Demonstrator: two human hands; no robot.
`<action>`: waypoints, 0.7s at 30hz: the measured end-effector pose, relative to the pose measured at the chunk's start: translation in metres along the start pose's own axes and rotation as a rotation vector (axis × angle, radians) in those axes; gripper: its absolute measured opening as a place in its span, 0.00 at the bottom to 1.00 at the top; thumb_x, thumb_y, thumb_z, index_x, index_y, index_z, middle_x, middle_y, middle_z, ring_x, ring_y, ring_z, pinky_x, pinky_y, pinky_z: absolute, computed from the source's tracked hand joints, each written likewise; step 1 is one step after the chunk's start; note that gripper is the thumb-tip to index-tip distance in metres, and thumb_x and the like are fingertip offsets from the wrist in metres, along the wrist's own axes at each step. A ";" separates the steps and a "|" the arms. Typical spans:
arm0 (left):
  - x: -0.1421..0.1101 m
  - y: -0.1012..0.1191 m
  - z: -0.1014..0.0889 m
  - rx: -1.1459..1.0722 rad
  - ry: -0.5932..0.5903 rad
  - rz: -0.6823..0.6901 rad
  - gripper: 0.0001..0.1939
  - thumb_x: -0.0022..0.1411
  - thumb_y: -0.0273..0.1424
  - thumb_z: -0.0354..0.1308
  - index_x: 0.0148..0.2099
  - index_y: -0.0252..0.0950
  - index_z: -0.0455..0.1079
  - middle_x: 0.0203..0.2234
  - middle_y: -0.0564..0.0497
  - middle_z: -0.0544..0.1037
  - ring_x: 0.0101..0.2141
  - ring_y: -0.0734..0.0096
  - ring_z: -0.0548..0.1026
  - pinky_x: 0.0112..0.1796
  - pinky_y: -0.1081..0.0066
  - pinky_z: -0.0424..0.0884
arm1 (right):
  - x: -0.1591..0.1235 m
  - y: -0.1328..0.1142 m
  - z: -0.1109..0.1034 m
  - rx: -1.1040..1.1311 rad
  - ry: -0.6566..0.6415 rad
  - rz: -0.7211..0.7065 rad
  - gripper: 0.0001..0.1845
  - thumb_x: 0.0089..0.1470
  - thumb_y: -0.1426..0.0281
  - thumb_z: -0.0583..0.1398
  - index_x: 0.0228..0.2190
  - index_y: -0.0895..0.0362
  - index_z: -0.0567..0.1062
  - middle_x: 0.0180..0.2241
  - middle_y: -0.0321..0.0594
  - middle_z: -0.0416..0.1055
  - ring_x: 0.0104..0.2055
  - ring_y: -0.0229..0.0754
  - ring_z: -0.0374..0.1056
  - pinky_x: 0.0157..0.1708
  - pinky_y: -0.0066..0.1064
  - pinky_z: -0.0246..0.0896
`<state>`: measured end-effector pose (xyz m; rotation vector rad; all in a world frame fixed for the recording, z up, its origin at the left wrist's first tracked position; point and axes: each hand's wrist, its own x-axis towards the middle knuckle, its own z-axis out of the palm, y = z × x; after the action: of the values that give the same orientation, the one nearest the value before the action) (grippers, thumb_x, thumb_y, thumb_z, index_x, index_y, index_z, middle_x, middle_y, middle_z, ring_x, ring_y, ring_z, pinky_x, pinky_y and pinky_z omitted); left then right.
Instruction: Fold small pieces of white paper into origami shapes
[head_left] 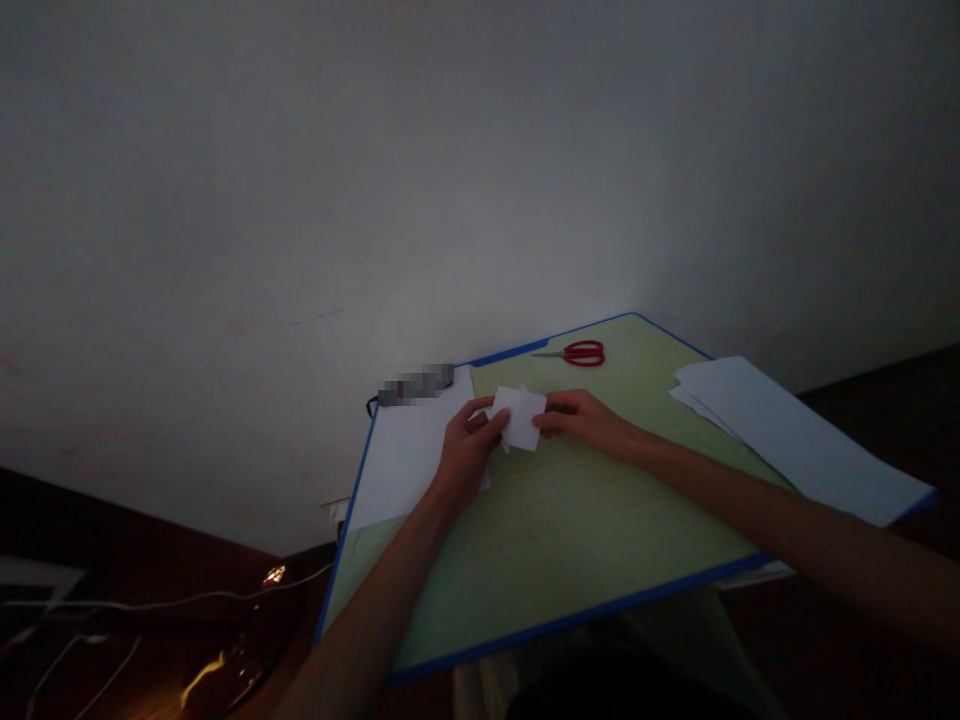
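Observation:
Several small white paper pieces [519,420] are held together in a loose stack above the middle of the table. My left hand [474,445] grips their left side, thumb on top. On the right edge, my right hand [581,418] pinches them between thumb and fingers. The pieces lie slightly askew, with corners sticking out behind the top one. Under and beside my left hand a white sheet of paper [405,465] covers the table's left part. Red-handled scissors [581,353] rest near the far edge, beyond my hands.
The pale green table [562,560] has a blue rim and stands against a grey wall [480,180]. White sheets [802,435] lie stacked along its right side. A blurred dark object [416,385] sits at the far left corner. White cables [187,600] run at the lower left.

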<state>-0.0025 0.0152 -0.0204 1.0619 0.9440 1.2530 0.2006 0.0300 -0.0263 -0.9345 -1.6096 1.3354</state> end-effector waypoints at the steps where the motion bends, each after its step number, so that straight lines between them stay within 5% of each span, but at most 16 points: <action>1: 0.000 0.000 0.000 0.001 -0.006 0.001 0.27 0.45 0.38 0.76 0.45 0.33 0.73 0.30 0.48 0.81 0.29 0.70 0.78 0.32 0.71 0.73 | 0.000 -0.001 0.000 0.008 0.000 0.005 0.12 0.49 0.63 0.66 0.30 0.59 0.80 0.27 0.37 0.74 0.31 0.39 0.68 0.35 0.32 0.61; 15: -0.001 0.002 -0.001 0.169 -0.005 0.084 0.27 0.47 0.40 0.76 0.46 0.34 0.73 0.35 0.46 0.83 0.34 0.65 0.80 0.39 0.66 0.75 | 0.001 0.002 -0.001 -0.089 0.037 -0.015 0.22 0.53 0.51 0.64 0.26 0.59 0.77 0.25 0.38 0.73 0.29 0.39 0.67 0.32 0.31 0.62; 21: -0.002 0.004 0.000 0.189 -0.011 0.118 0.26 0.46 0.39 0.76 0.44 0.33 0.72 0.31 0.48 0.83 0.32 0.66 0.80 0.37 0.67 0.75 | 0.000 -0.001 -0.004 -0.152 0.099 -0.127 0.20 0.55 0.54 0.64 0.36 0.59 0.78 0.29 0.38 0.74 0.30 0.39 0.69 0.32 0.31 0.61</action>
<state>-0.0038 0.0135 -0.0165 1.2871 1.0189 1.2707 0.2042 0.0318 -0.0253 -0.9566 -1.6821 1.0757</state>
